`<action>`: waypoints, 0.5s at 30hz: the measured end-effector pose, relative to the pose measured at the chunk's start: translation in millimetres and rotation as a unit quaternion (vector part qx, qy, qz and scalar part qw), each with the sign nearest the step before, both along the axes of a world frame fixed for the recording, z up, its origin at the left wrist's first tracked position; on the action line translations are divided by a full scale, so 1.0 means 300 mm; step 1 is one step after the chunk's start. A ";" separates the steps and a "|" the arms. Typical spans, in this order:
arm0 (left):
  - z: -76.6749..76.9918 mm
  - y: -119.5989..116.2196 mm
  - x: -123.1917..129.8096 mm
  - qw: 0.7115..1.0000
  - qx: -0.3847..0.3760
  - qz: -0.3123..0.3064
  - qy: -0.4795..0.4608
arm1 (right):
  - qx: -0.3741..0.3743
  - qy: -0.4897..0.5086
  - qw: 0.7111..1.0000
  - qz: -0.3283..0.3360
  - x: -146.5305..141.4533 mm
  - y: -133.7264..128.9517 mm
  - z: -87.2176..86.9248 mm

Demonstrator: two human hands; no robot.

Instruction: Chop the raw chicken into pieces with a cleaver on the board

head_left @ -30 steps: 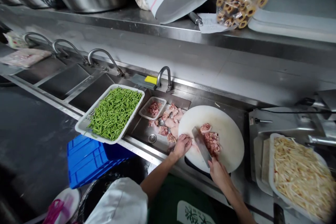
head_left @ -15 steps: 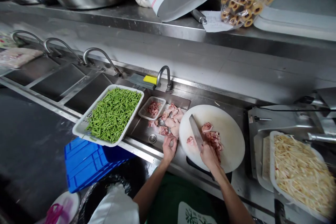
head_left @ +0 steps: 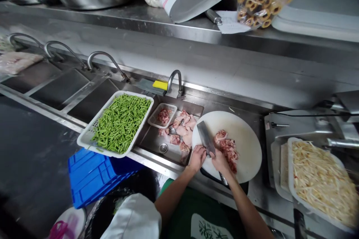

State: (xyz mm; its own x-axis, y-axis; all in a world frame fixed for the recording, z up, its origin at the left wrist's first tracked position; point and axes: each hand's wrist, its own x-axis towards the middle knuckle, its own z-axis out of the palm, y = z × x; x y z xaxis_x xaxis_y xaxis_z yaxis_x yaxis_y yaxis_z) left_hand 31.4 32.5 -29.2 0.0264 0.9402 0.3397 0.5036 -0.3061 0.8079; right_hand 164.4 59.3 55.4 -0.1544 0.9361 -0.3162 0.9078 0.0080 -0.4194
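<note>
My right hand (head_left: pixel 220 161) is closed round the handle of a cleaver (head_left: pixel 205 136), whose broad blade points up and left over the round white cutting board (head_left: pixel 251 149). Beside the blade, at the board's left edge, the fingers of my left hand (head_left: pixel 197 158) are curled down where a small piece of raw meat lay; fingers and blade hide it. To the right of the cleaver sits a pile of chopped raw meat (head_left: pixel 229 151). Larger pieces of raw meat with skin (head_left: pixel 182 131) lie in the sink (head_left: pixel 151 147), around a small white basket (head_left: pixel 151 120) of cut meat.
A white tray (head_left: pixel 84 140) of cut green beans straddles the sink's left side. At right stands a tray (head_left: pixel 291 179) of bean sprouts. A tap (head_left: pixel 175 78) rises behind the sink, and a steel shelf (head_left: pixel 126 22) runs above. Blue crates (head_left: pixel 86 175) stand below left.
My left hand has moved right, from the sink's front edge onto the board, over the small meat piece. The cleaver has shifted slightly left and down.
</note>
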 end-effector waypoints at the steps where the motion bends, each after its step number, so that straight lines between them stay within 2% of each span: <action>1: -0.005 -0.004 0.015 1.000 0.003 -0.008 0.003 | 0.007 0.012 1.000 -0.008 0.031 0.008 0.004; 3: 0.000 -0.011 0.027 0.998 0.016 -0.062 0.005 | 0.033 0.020 0.998 -0.043 0.104 0.004 0.013; 5: 0.031 0.013 0.017 0.994 0.028 -0.103 -0.006 | 0.058 0.013 0.994 -0.091 0.194 -0.034 0.023; 6: 0.057 0.045 0.006 0.996 0.029 -0.082 -0.020 | 0.066 0.005 0.992 -0.112 0.242 -0.066 0.028; 7: 0.087 0.093 -0.004 0.998 0.025 -0.034 -0.037 | 0.071 -0.006 0.989 -0.127 0.290 -0.107 0.032; 9: 0.154 0.228 -0.009 0.992 0.004 0.108 -0.072 | 0.077 -0.034 0.988 -0.131 0.368 -0.204 0.038; 10: 0.185 0.305 0.003 0.990 -0.007 0.123 -0.074 | 0.073 -0.046 0.989 -0.120 0.392 -0.255 0.040; 11: 0.211 0.381 0.026 0.994 -0.020 0.086 -0.064 | 0.061 -0.054 0.991 -0.103 0.401 -0.304 0.042; 13: 0.243 0.505 0.100 0.996 -0.071 -0.046 -0.023 | 0.016 -0.056 0.996 -0.065 0.377 -0.383 0.044; 15: 0.248 0.568 0.185 0.984 -0.107 -0.144 0.009 | -0.037 -0.052 0.997 -0.036 0.313 -0.426 0.049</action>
